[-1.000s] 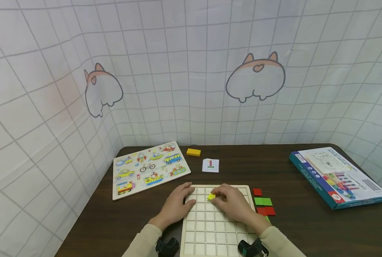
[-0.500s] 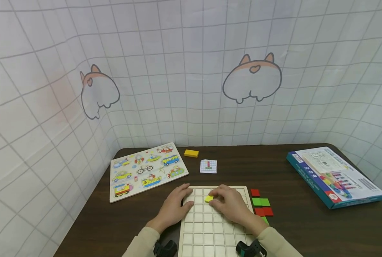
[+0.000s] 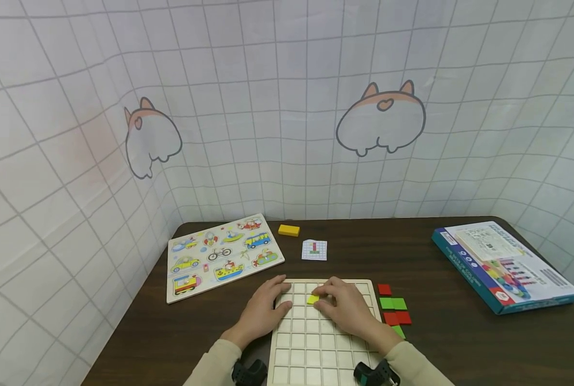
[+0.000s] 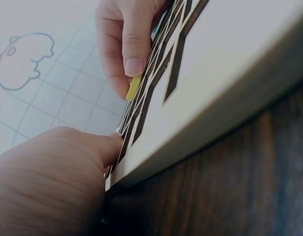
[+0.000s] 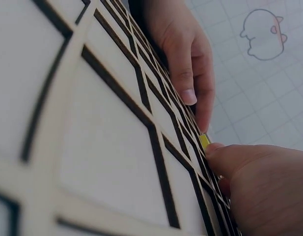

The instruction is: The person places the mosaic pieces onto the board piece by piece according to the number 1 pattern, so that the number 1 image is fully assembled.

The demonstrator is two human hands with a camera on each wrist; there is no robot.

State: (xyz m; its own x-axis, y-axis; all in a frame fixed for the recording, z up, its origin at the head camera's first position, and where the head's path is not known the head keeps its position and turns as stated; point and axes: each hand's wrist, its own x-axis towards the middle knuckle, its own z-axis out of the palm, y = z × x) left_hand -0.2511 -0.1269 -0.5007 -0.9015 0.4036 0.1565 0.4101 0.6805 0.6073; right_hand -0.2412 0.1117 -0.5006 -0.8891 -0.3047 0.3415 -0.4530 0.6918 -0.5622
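A pale wooden grid board (image 3: 297,357) lies at the front of the table in the head view. My right hand (image 3: 348,308) pinches a small yellow square tile (image 3: 312,299) between thumb and fingertips, at a cell near the board's far side. In the left wrist view this yellow tile (image 4: 133,88) leans against the grid lines; whether it sits fully in a cell, I cannot tell. My left hand (image 3: 260,311) rests along the board's left edge, fairly straight fingers by the far corner and the thumb lower down.
Several red (image 3: 384,289) and green (image 3: 393,304) tiles lie right of the board. Behind it are a small grid card (image 3: 314,250) and a yellow block (image 3: 289,230). A vehicle picture puzzle (image 3: 226,254) lies back left, a flat game box (image 3: 506,265) at right.
The yellow tile has tipped slightly and now lies flatter on the board, still pinched by my right hand. My left hand stays at the edge. The head view has shifted a little.
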